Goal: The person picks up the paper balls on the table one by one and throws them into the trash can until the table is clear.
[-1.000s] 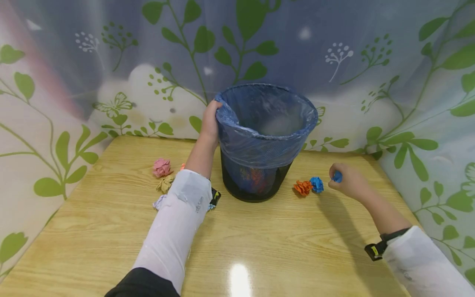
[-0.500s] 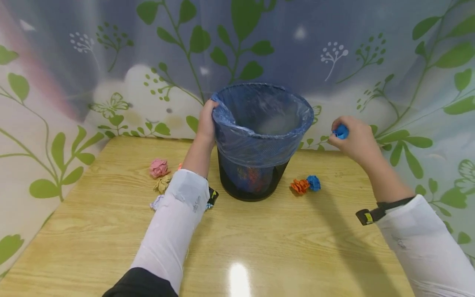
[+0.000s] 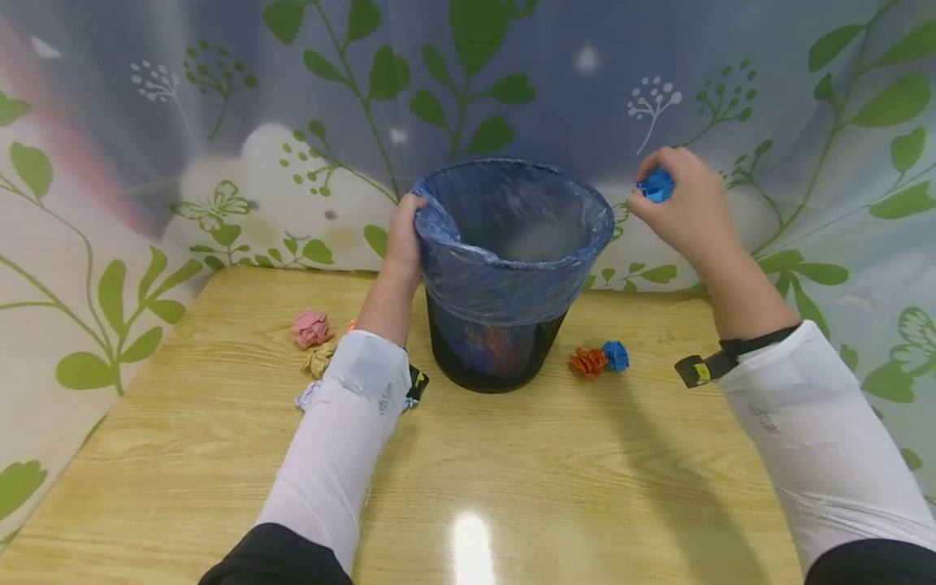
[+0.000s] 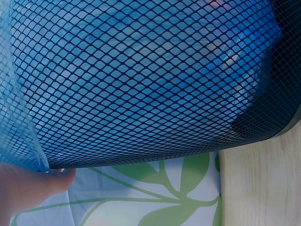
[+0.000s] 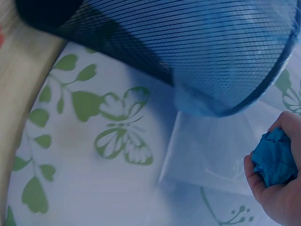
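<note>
A black mesh wastebasket (image 3: 486, 349) lined with a blue plastic bag (image 3: 504, 284) stands on the wooden table. My left hand (image 3: 404, 236) grips its left rim, thumb over the bag's edge; in the left wrist view, part of that hand (image 4: 35, 186) shows at the mesh wall. My right hand (image 3: 687, 203) pinches a crumpled blue paper ball (image 3: 656, 185) in the air, right of the rim and about level with it. The right wrist view has the same blue paper ball (image 5: 275, 157) between thumb and fingers. Colored bits show dimly through the mesh low in the basket.
An orange paper ball (image 3: 588, 362) and another blue paper ball (image 3: 616, 355) lie right of the basket. To the left are pink (image 3: 312, 328), tan (image 3: 318, 360) and pale lilac (image 3: 307, 396) paper balls, partly behind my left sleeve. A leaf-patterned curtain (image 3: 307, 146) backs the table.
My right hand has risen from the table with the blue paper ball, up to the height of the basket's rim. The left hand keeps its grip on the rim.
</note>
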`<state>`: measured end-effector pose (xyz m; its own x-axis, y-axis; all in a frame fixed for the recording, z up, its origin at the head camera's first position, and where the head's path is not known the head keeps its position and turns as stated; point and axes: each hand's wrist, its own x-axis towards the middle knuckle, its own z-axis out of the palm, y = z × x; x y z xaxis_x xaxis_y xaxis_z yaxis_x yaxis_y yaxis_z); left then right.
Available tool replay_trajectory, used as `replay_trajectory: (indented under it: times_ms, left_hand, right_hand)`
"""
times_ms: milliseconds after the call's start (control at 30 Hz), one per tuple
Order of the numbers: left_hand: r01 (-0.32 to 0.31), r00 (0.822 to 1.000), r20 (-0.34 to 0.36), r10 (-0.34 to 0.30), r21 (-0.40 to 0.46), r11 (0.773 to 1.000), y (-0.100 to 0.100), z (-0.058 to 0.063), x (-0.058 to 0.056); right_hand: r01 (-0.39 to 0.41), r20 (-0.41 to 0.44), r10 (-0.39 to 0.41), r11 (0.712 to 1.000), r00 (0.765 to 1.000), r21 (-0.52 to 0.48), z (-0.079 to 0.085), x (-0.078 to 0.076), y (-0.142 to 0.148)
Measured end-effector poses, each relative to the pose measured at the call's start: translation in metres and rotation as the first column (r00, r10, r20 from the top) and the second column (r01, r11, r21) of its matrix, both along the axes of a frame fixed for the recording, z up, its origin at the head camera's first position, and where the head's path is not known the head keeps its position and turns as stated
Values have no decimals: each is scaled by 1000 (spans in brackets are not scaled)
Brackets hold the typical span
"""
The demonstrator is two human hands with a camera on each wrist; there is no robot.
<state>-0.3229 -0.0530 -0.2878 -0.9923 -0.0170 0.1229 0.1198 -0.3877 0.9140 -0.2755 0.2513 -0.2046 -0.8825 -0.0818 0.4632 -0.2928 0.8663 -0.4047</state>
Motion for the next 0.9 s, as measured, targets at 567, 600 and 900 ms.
replay_trajectory:
  times_ms: [567,600,900]
  left_hand:
    - [19,1000,-17,-18,16,1000,1,-1,-3]
    - [18,1000,-21,-18,16,1000,1,-2,-3]
    - [-2,1000,-26,2,-12,1000,1,-2,-2]
  right_hand:
    - [-146,-112,129,976,985,-160,5,-14,-59]
    - [-153,-103,137,975,985,-163,6,-14,-61]
    - [-218,-28,216,967,976,-131,4,-20,-85]
